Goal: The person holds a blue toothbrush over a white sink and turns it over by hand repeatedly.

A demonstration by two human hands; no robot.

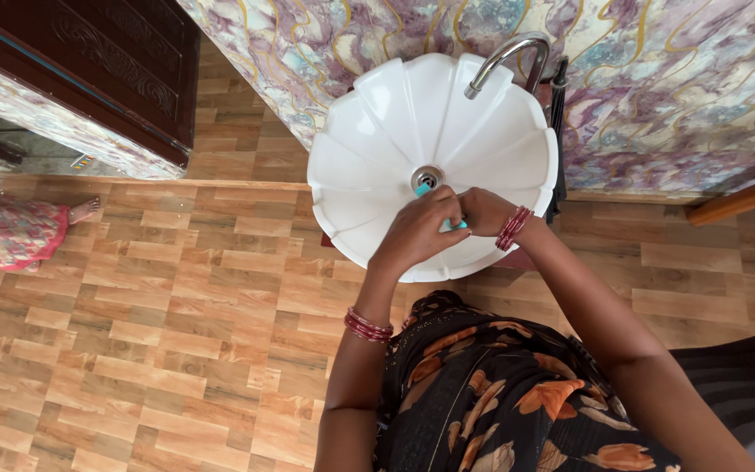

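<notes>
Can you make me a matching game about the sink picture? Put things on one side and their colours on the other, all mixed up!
Things:
1. washbasin
2. tap
3. bangles
4. thing held in the hands

Colours:
A. red
B. turquoise
C. white
D. silver

Right pairs: 1-C, 2-D, 3-A, 4-B. The left hand and right hand are closed together around the small turquoise thing over the basin's drain.

Both hands meet in front, left hand (pixel 419 229) cupped over right hand (pixel 484 212), fingers curled, arms outstretched.
</notes>
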